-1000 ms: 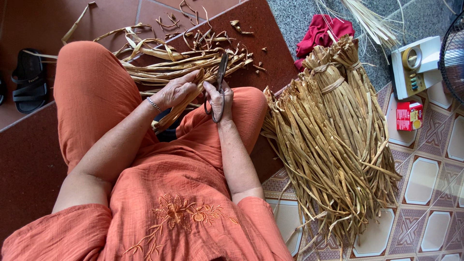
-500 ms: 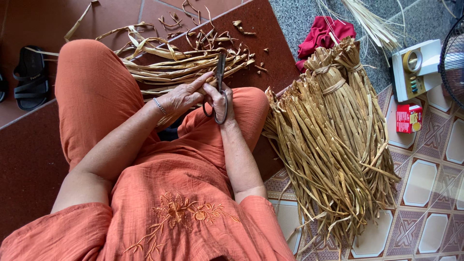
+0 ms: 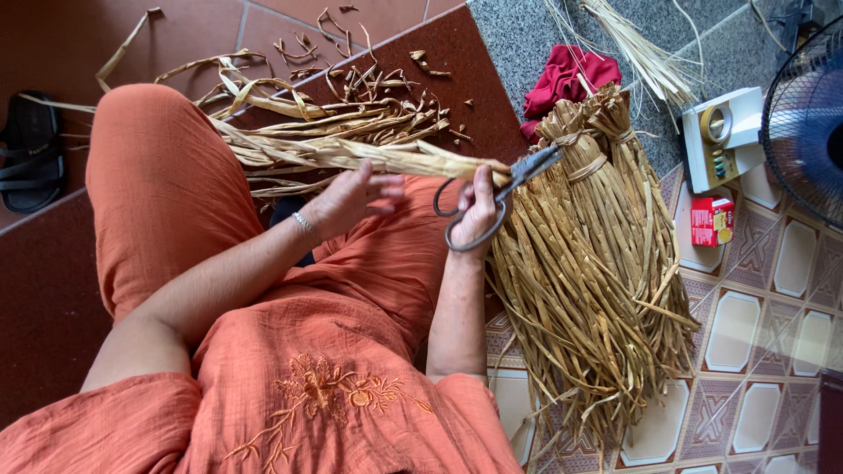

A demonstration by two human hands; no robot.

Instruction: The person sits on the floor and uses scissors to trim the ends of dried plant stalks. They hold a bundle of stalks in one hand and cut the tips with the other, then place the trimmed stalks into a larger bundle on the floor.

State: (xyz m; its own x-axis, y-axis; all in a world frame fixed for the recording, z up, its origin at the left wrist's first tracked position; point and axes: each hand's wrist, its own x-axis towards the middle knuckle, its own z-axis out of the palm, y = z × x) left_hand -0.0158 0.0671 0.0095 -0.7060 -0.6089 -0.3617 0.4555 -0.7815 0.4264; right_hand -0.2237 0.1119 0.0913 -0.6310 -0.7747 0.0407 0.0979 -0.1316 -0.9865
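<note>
Scissors (image 3: 492, 197) are gripped in the right hand (image 3: 479, 206), blades at the end of a dried-leaf strip (image 3: 386, 156) stretched across the lap; left hand (image 3: 347, 200) is open, fingers spread just under it. Strip is judged light, dry, brittle, best held mid-length, w/ support near the cut. Tied bundles (image 3: 597, 263) lie on the patterned tile floor (image 3: 773, 351), trimmings (image 3: 351, 88) on red tiles; a fan (image 3: 808, 114) at the right edge.
</note>
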